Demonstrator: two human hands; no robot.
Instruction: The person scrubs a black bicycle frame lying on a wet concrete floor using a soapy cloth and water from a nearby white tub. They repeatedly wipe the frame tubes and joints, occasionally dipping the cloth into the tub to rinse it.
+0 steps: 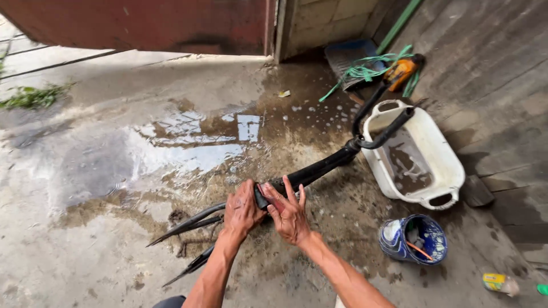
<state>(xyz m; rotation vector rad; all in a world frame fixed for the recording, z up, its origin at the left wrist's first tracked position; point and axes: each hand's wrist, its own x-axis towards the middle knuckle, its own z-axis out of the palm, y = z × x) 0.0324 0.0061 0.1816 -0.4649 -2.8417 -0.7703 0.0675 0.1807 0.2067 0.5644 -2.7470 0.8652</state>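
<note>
Wet concrete floor (114, 171), puddled and mud-streaked, spread below a dark red wall (142, 23). Across the middle, lying slantwise on that floor, a long black bicycle frame part (319, 168): thick tube running up and right to a forked pair of curved arms over the tub, thin pointed stays (188, 223) trailing down and left. At right, just beside the tube's upper end, a white plastic tub (439, 159) with murky water inside. Beyond it, a dark dustpan (348, 57) tangled with green cord (365, 71) and an orange-handled tool (399, 69) against the wall. Lower right, near the tub, a small blue-patterned bucket (414, 239) tipped on its side, something orange within. At the centre, left hand (242, 211) wrapped around the tube from above, grip closed on it. Right hand (290, 215) just beside, fingers spread flat, pressing a small reddish pad (273, 198) against the tube. Far lower right, a yellow-green packet (495, 281) on the floor, well apart.
</note>
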